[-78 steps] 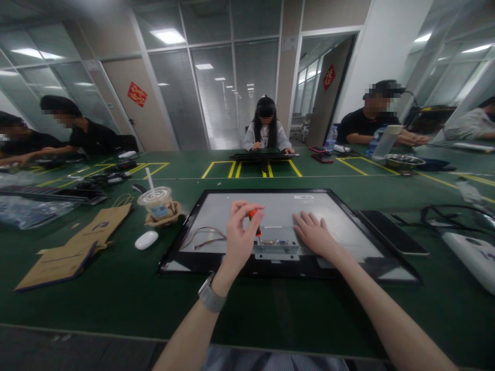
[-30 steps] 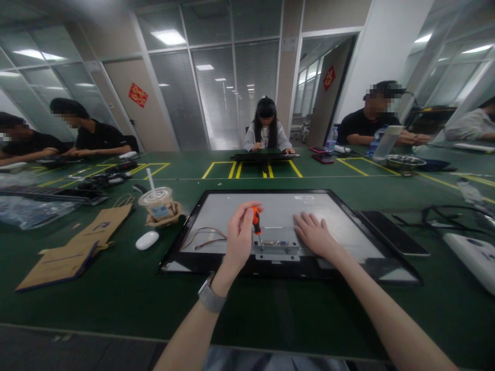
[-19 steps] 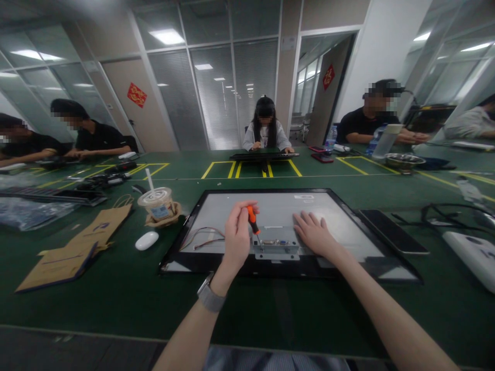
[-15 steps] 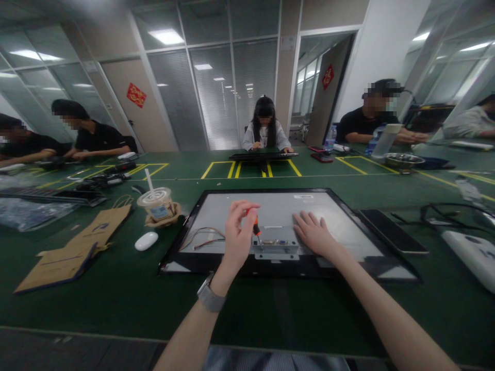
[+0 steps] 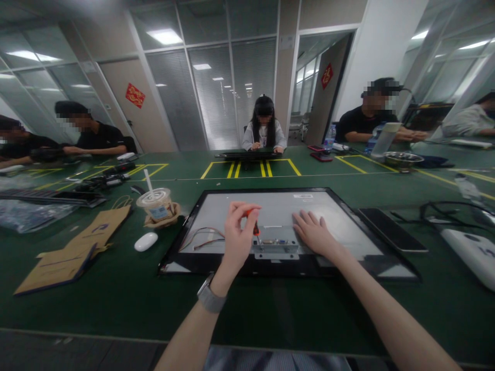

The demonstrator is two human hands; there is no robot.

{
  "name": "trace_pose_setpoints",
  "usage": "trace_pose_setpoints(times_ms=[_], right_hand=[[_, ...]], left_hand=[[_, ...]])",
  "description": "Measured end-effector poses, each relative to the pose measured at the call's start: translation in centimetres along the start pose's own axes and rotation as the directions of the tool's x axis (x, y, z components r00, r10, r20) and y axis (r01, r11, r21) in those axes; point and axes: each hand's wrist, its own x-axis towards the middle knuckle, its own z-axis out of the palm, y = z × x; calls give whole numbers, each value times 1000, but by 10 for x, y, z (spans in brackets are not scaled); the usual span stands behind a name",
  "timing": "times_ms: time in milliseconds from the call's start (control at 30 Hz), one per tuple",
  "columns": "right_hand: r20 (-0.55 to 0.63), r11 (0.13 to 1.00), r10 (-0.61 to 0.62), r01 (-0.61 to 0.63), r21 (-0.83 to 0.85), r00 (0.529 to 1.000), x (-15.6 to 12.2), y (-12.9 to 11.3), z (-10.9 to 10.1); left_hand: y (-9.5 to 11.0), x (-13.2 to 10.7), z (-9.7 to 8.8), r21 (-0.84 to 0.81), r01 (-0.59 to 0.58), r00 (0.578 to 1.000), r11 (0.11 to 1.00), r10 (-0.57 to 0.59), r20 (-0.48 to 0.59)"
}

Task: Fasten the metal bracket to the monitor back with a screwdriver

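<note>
My left hand (image 5: 238, 231) is closed around the red and black handle of a screwdriver (image 5: 256, 228), held upright. Its thin shaft points down at the left end of a metal bracket with connector ports (image 5: 279, 250); whether the tip sits in a screw I cannot tell. My right hand (image 5: 311, 232) lies flat with fingers spread on the grey back of a display panel (image 5: 266, 206), right of the bracket. The panel lies on the table with its black frame around it. A thin cable bundle (image 5: 204, 238) rests on the panel, left of my left hand.
On the green table (image 5: 247, 314), a lidded drink cup (image 5: 155, 205), a white oval case (image 5: 146, 241) and a paper bag (image 5: 83, 246) lie left. A black phone (image 5: 391, 230) and a white device (image 5: 469, 255) lie right. A person (image 5: 264, 126) sits opposite; others sit at both sides.
The screwdriver handle has turned slightly in my left hand, which stays in place. My right hand has not moved. The person opposite has shifted their dark panel a little to the left.
</note>
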Motion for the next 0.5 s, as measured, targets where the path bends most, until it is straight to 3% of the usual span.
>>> trace_pose_setpoints(times_ms=[200, 400, 500], right_hand=[[-31, 1000, 11, -10, 29, 999, 3, 4, 9], [-27, 1000, 8, -8, -13, 1000, 1, 1, 5], [-13, 1000, 10, -10, -17, 1000, 0, -1, 2]], left_hand=[[4, 0, 0, -97, 97, 995, 991, -95, 28], [4, 0, 1, -1, -6, 1000, 1000, 6, -4], [4, -1, 1, -20, 15, 1000, 1000, -15, 15]])
